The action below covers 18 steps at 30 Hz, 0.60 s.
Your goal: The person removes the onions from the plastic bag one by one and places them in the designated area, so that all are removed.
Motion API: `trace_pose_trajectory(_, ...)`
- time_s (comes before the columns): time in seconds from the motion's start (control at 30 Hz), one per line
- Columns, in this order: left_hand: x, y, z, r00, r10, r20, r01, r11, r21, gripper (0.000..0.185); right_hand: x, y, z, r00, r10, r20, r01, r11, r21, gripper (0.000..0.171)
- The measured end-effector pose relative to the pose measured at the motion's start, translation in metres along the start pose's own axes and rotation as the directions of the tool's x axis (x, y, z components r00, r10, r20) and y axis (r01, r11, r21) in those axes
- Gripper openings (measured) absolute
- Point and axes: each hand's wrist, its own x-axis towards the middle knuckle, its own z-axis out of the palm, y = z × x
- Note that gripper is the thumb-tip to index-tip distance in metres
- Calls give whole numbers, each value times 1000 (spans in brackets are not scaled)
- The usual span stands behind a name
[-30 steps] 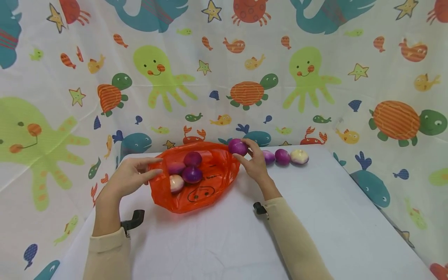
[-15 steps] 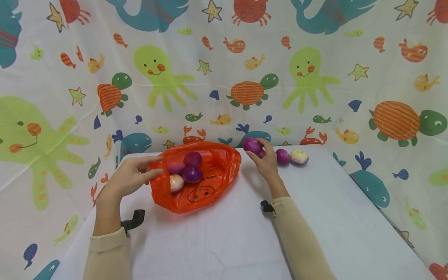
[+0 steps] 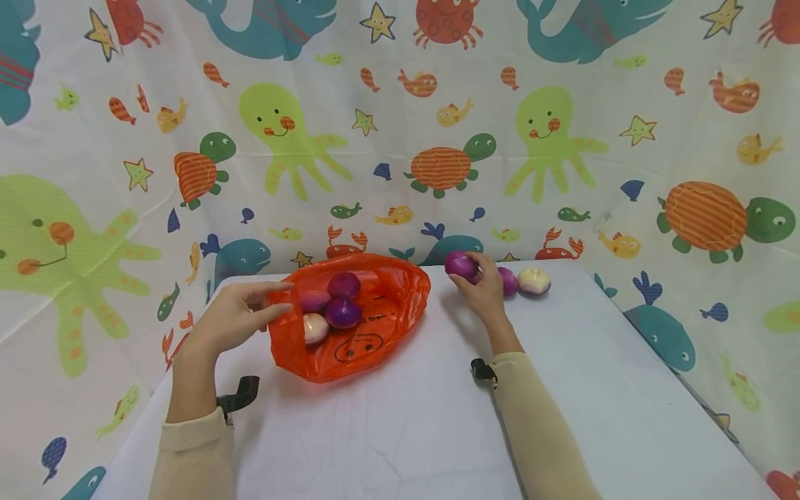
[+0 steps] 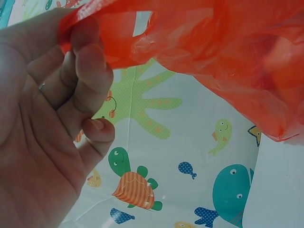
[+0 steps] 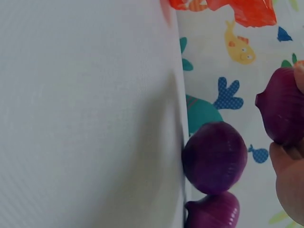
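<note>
My left hand (image 3: pixel 240 312) pinches the left rim of a red plastic bag (image 3: pixel 375 351), which lies open on the table. Several onions, such as a dark purple onion (image 3: pixel 344 312) and a pale onion (image 3: pixel 315 328), rest inside it. To the right of the bag, my right hand (image 3: pixel 487 288) holds a purple onion (image 3: pixel 460 265) between thumb and fingers, above the table. In the right wrist view the held onion (image 5: pixel 282 107) is apart from a dark purple onion (image 5: pixel 214 157) on the table. My right hand hides part of the onion row in the head view.
Beside my right hand, a purple onion (image 3: pixel 509 282) and a pale onion (image 3: pixel 534 281) sit in a row near the back edge of the white table (image 3: pixel 375 444). A curtain (image 3: pixel 400 139) printed with sea animals hangs behind and at both sides.
My right hand has moved right, away from the bag's right rim, with the purple onion in its grip. The left hand and the bag stay in place.
</note>
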Motion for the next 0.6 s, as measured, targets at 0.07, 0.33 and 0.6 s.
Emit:
trace_pose_trajectory(0.07,0,0,0,1000,0,0,0,1000,3,54,0,1,-2,1000,8,6,-8,1000,-9,57)
trace_pose_trajectory(0.33,0,0,0,1000,3,-3,-3,1000,6,54,0,5,-2,999,25,31,-23,997,-71,57)
trace_pose_trajectory(0.6,0,-1,-1,1000,18,-12,-18,1000,9,52,-1,5,0,996,66,63,-58,991,-123,58)
